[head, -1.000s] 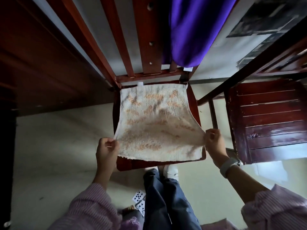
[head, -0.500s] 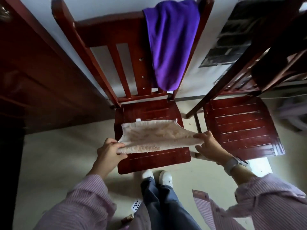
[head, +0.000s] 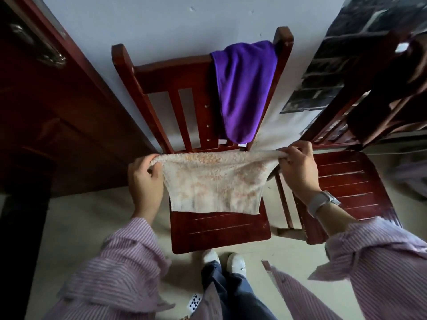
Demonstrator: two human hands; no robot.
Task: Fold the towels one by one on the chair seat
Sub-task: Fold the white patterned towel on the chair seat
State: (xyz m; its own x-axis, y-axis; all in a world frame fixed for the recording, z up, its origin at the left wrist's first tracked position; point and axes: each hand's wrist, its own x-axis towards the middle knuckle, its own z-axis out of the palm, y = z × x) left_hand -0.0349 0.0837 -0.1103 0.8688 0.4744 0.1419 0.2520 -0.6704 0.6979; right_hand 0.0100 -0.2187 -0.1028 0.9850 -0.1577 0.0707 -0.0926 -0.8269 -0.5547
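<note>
Cream towel [head: 213,185] stretched above chair seat [head: 219,229]. L hand [head: 144,181] & R hand [head: 298,172] each clamped on a top corner. Purple towel [head: 242,88] draped over chair back.

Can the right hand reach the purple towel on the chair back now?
Probably not yet: the right hand is gripping one end of the cream towel. The path up to the purple towel looks unobstructed.

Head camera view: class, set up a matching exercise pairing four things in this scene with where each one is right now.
Things:
1. cream towel
2. purple towel
3. watch
4. playing card

Places:
A. on the floor
B. on the right wrist
C. stretched between both hands
D. draped over the chair back

Pairs: 1-C, 2-D, 3-B, 4-A
</note>
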